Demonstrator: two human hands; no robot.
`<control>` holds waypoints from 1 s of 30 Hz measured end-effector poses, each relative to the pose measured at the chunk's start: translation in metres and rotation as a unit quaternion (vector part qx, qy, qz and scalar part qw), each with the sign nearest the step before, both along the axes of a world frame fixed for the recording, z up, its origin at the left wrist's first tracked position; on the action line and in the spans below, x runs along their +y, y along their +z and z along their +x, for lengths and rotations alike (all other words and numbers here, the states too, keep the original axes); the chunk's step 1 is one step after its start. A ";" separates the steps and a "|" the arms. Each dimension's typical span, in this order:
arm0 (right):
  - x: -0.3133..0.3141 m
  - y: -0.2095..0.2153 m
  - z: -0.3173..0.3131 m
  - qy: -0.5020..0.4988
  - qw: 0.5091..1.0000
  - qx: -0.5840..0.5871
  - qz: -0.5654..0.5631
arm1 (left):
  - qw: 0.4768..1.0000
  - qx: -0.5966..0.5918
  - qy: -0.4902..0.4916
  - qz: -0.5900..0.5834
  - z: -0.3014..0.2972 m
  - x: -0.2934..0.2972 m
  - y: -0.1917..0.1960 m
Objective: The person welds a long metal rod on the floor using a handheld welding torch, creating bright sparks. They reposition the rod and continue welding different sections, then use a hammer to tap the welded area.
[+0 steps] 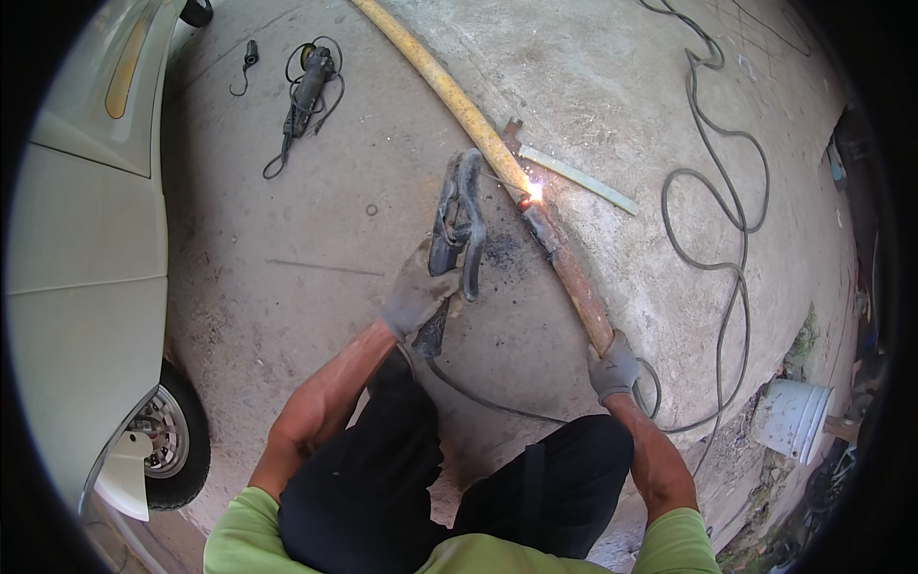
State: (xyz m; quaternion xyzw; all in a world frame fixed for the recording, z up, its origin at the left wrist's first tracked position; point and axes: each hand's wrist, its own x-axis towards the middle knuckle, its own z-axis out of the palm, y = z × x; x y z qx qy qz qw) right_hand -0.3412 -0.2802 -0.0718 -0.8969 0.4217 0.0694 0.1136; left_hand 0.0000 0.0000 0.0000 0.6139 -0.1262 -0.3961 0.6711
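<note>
While arc sparks: left hand (418, 295) grips electrode holder (457, 222) | right hand (613, 367) steadies pipe (570, 271)

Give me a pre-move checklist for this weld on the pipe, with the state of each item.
1. Left hand gripping the electrode holder: ok.
2. Right hand steadying the rusty pipe: ok.
3. Arc burning at the joint with the yellow pipe: ok.
4. Both hands gloved: ok; forearms bare: not ok.
5. Cable loops lying apart from the sparks: ok.
6. Angle grinder lying away from the work: ok.
</note>
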 end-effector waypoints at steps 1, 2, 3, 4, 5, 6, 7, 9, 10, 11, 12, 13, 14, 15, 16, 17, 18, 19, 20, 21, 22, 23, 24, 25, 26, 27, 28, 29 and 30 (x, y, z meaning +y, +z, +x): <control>0.001 0.000 0.000 0.000 1.000 0.000 0.000 | 1.000 -0.004 0.001 -0.003 -0.001 0.001 0.002; 0.001 0.000 0.000 -0.001 1.000 0.001 -0.001 | 1.000 -0.007 0.002 -0.006 -0.002 0.002 0.003; 0.004 -0.001 0.001 -0.002 1.000 0.002 0.005 | 1.000 -0.008 0.003 -0.009 -0.002 0.004 0.006; 0.006 -0.001 0.002 -0.003 1.000 0.003 0.010 | 1.000 -0.009 0.004 -0.012 -0.002 0.006 0.008; 0.008 -0.002 0.003 -0.005 1.000 0.003 0.015 | 1.000 -0.010 0.005 -0.015 -0.001 0.007 0.010; 0.007 -0.004 0.005 -0.004 1.000 -0.003 0.014 | 1.000 -0.005 -0.001 -0.018 0.001 0.007 0.009; 0.005 -0.007 0.005 -0.003 1.000 -0.009 0.013 | 1.000 -0.001 -0.008 -0.022 0.004 0.007 0.007; 0.003 -0.010 0.005 -0.013 0.999 -0.027 0.016 | 1.000 0.007 -0.019 -0.021 0.007 0.009 0.004; 0.002 -0.010 0.005 -0.022 0.999 -0.040 0.020 | 1.000 0.012 -0.023 -0.016 0.007 0.009 0.003; 0.000 -0.011 0.004 -0.033 0.998 -0.053 0.025 | 0.999 0.016 -0.028 -0.012 0.007 0.010 0.001; 0.000 -0.005 0.007 -0.043 0.998 -0.023 0.049 | 0.999 0.018 -0.020 -0.019 0.004 0.011 0.001; -0.002 0.005 0.014 -0.052 0.996 0.006 0.071 | 0.999 0.019 -0.010 -0.027 0.002 0.011 0.001; -0.004 0.013 0.019 -0.061 0.993 0.034 0.093 | 0.999 0.019 0.000 -0.035 0.001 0.010 0.000; -0.005 0.017 0.019 -0.058 0.993 0.036 0.094 | 0.999 0.012 -0.004 -0.033 0.001 0.010 -0.001; -0.006 0.019 0.020 -0.055 0.993 0.039 0.095 | 0.999 0.004 -0.007 -0.031 0.001 0.010 -0.002; -0.007 0.021 0.019 -0.053 0.993 0.041 0.096 | 1.000 -0.003 -0.011 -0.028 0.000 0.010 -0.004; -0.008 0.021 0.018 -0.049 0.994 0.039 0.089 | 1.000 -0.004 -0.010 -0.027 0.000 0.009 -0.005; -0.008 0.020 0.017 -0.044 0.995 0.037 0.082 | 1.000 -0.004 -0.009 -0.026 -0.001 0.009 -0.007; -0.008 0.020 0.015 -0.040 0.996 0.035 0.075 | 1.000 -0.005 -0.008 -0.024 -0.002 0.009 -0.008; -0.009 0.020 0.015 -0.042 0.996 0.034 0.078 | 1.000 0.000 -0.009 -0.026 -0.002 0.007 -0.005; -0.009 0.020 0.015 -0.044 0.995 0.033 0.080 | 1.000 0.005 -0.009 -0.029 -0.001 0.005 -0.002; -0.009 0.019 0.015 -0.046 0.995 0.031 0.083 | 0.999 0.010 -0.009 -0.031 0.000 0.002 0.001; -0.007 0.020 0.016 -0.043 0.996 0.029 0.078 | 1.000 0.001 -0.013 -0.020 0.002 0.001 0.004; -0.005 0.021 0.017 -0.039 0.996 0.027 0.072 | 1.000 -0.007 -0.017 -0.009 0.004 0.000 0.006; -0.003 0.021 0.018 -0.036 0.997 0.024 0.067 | 1.000 -0.016 -0.021 0.001 0.005 0.000 0.007; -0.002 0.021 0.018 -0.041 0.996 0.033 0.067 | 1.000 -0.017 -0.020 0.001 0.005 0.000 0.008; -0.001 0.021 0.019 -0.046 0.996 0.042 0.067 | 1.000 -0.019 -0.019 0.000 0.005 0.001 0.008; -0.001 0.021 0.019 -0.050 0.995 0.050 0.068 | 1.000 -0.020 -0.019 0.000 0.004 0.002 0.008; -0.001 0.021 0.018 -0.050 0.995 0.054 0.068 | 1.000 -0.018 -0.018 0.000 0.003 0.001 0.010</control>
